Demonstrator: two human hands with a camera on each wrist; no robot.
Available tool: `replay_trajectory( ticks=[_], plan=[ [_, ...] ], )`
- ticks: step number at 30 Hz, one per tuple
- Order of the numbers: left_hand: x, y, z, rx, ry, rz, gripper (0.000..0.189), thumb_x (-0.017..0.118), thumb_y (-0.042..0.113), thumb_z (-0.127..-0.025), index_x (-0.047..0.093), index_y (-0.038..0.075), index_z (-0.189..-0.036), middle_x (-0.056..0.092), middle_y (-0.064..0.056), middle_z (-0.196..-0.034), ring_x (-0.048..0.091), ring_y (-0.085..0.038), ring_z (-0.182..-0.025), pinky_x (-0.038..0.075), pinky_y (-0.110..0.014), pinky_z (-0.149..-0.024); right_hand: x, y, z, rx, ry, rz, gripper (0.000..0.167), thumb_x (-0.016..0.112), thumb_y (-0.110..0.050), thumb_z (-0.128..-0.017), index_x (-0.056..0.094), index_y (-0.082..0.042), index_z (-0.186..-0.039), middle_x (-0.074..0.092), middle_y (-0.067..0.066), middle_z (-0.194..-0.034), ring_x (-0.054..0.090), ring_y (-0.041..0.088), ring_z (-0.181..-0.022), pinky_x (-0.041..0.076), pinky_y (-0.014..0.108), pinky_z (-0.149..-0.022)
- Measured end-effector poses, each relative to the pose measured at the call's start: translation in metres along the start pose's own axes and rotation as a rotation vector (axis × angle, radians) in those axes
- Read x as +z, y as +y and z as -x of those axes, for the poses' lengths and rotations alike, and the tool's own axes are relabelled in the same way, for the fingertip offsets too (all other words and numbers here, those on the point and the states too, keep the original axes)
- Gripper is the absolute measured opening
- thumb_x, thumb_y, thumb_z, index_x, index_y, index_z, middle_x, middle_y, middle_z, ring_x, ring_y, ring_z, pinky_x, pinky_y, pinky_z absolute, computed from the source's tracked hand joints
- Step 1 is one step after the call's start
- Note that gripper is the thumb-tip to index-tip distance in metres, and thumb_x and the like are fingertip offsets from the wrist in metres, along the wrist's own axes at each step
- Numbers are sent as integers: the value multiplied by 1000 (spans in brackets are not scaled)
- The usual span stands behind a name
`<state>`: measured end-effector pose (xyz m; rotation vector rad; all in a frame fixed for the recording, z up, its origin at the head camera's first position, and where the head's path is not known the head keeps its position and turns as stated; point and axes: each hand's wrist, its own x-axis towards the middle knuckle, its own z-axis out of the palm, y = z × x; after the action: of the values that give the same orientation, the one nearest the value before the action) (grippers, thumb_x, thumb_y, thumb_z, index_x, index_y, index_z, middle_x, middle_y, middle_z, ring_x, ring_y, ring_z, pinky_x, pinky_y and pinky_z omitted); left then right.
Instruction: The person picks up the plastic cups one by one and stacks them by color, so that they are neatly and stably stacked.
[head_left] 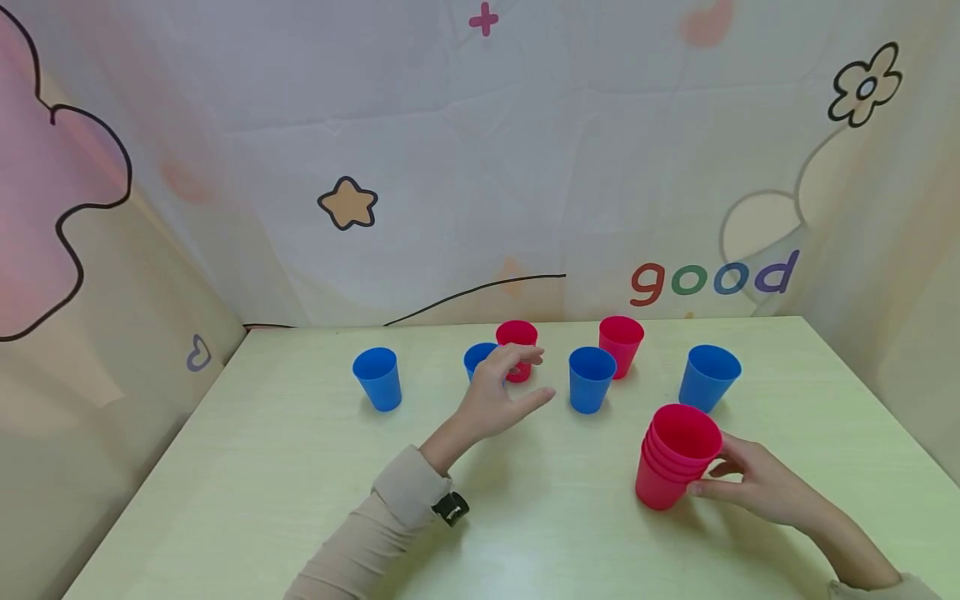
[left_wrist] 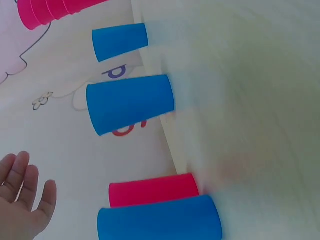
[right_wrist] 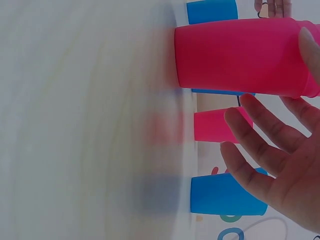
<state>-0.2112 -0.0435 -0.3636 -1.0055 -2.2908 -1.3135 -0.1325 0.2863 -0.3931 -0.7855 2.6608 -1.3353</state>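
Note:
A nested stack of red cups (head_left: 663,477) stands upright at the front right of the table. My right hand (head_left: 768,487) holds its right side between thumb and index finger; in the right wrist view the other fingers (right_wrist: 260,152) spread away from it. My left hand (head_left: 487,404) hovers over the middle with thumb and fingers apart and nothing between them. It partly covers a blue cup (head_left: 478,357) and a red cup (head_left: 516,333) behind it. In the left wrist view, the hand (left_wrist: 22,205) is level with the cup rims, apart from the cups.
Another blue cup (head_left: 378,382) stands alone at left. Right of the left hand are a blue cup (head_left: 589,385) and a red cup (head_left: 621,340) behind it. One more blue cup (head_left: 707,379) stands just behind the stack. A printed cloth (head_left: 450,208) hangs along the table's back edge.

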Motion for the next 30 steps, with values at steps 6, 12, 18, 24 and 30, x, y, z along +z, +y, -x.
replay_trajectory(
  ticks=[6,12,18,24,30],
  plan=[
    [-8,-10,-7,-53,79,-77,48,74,15,-73,54,2,-115,55,-11,-115,47,-25,-109,51,-42,-75,0,1,1,3,4,7,46,69,-6,-78,49,4,-118,56,-21,-101,51,-5,-90,50,24,-66],
    [-16,-17,-17,-87,74,-131,50,72,19,-76,53,1,-118,56,-11,-115,45,-25,-112,44,-43,-86,-1,1,1,2,3,5,47,70,-6,-77,49,4,-118,56,-20,-101,51,-5,-90,50,24,-66],
    [-20,-29,-26,-139,93,-145,55,72,23,-76,50,4,-124,55,-10,-119,46,-24,-113,37,-46,-93,0,-1,2,25,-2,2,49,70,-10,-78,48,4,-119,56,-20,-102,52,-4,-90,50,25,-67],
    [-21,-37,-33,-214,65,-152,61,72,26,-75,47,6,-127,51,-9,-122,41,-24,-115,39,-45,-91,0,-3,3,33,-3,1,50,71,-12,-78,48,4,-119,56,-18,-102,52,-4,-90,51,26,-68],
    [-23,-48,-43,-316,5,-133,66,73,28,-74,43,9,-131,48,-8,-125,39,-25,-118,39,-45,-92,-1,-1,0,16,2,7,49,71,-10,-77,49,2,-118,57,-17,-102,52,-4,-91,50,26,-67]
  ],
)
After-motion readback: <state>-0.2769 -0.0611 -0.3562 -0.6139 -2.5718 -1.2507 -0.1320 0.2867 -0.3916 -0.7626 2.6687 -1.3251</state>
